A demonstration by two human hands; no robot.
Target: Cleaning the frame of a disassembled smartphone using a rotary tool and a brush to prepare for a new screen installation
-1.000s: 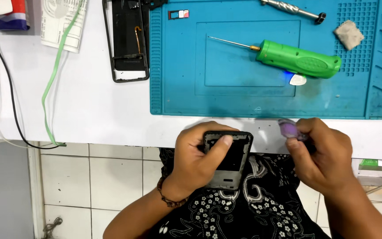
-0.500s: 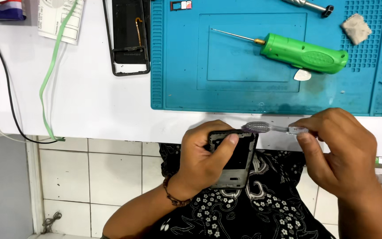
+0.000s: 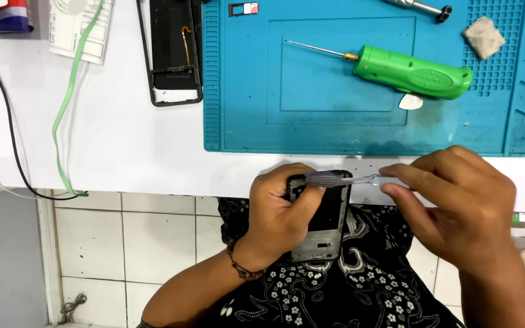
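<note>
My left hand point(image 3: 281, 209) grips an opened phone body point(image 3: 326, 222), dark inside with a grey lower end, held over my lap below the white table's edge. My right hand point(image 3: 457, 203) holds a slim tool with a clear handle point(image 3: 372, 180) and a purple brush-like head point(image 3: 323, 178). That head lies across the top of the phone body, next to my left thumb.
A teal work mat point(image 3: 244, 91) lies on the white table point(image 3: 110, 146) with a green electric screwdriver point(image 3: 411, 73), a white pick point(image 3: 410, 102) and a grey sponge bit point(image 3: 484, 36). A black phone frame point(image 3: 174, 54), green strap point(image 3: 68, 121) and black cable point(image 3: 7, 127) lie left.
My right hand has turned the tool from upright near the phone's right corner to lying sideways, its purple head now reaching left across the phone's top. The view shifted slightly.
</note>
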